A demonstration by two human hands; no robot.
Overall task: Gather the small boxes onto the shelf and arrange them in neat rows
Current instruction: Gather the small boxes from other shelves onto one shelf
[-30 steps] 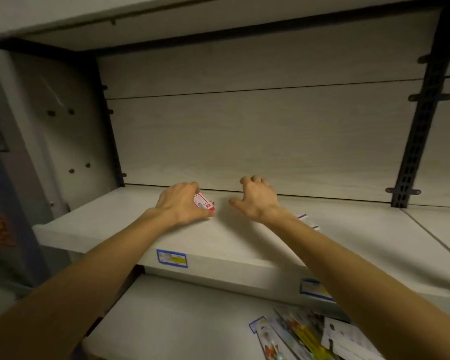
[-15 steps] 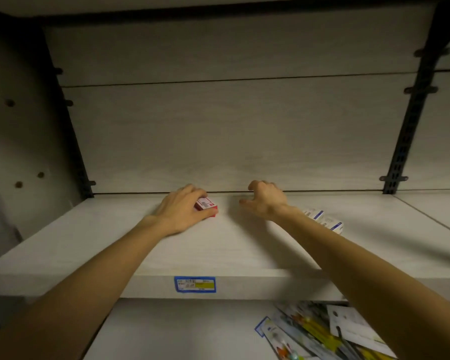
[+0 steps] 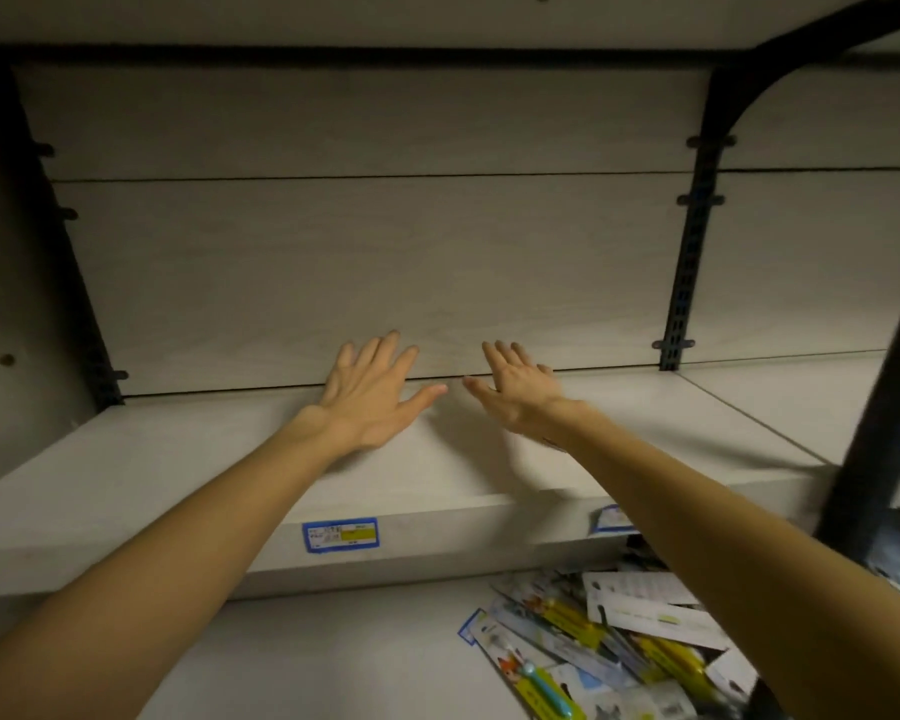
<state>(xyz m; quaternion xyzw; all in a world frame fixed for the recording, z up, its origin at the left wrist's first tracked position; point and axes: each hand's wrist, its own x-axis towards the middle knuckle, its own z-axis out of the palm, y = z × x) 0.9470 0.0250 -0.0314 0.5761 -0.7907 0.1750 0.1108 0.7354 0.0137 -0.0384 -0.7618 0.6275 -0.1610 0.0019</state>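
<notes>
Both hands now flat, fingers spread, holding nothing: left hand (image 3: 370,392) let go of red-white box, no longer visible. Right hand (image 3: 515,392) at 3 o'clock of it on pale wood-grain shelf (image 3: 178,470); prob. box placed, more to gather.

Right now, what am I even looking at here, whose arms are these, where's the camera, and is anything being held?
The camera sits on a person's head, looking forward and down, so both bare arms are theirs. The left hand and right hand reach out with straight fingers over a pale shelf and hold nothing. No small box shows clearly on it; a scrap of something peeks from under the right wrist. A blue and yellow label is stuck on its front edge. Below right lies a heap of packaged toothbrushes.
</notes>
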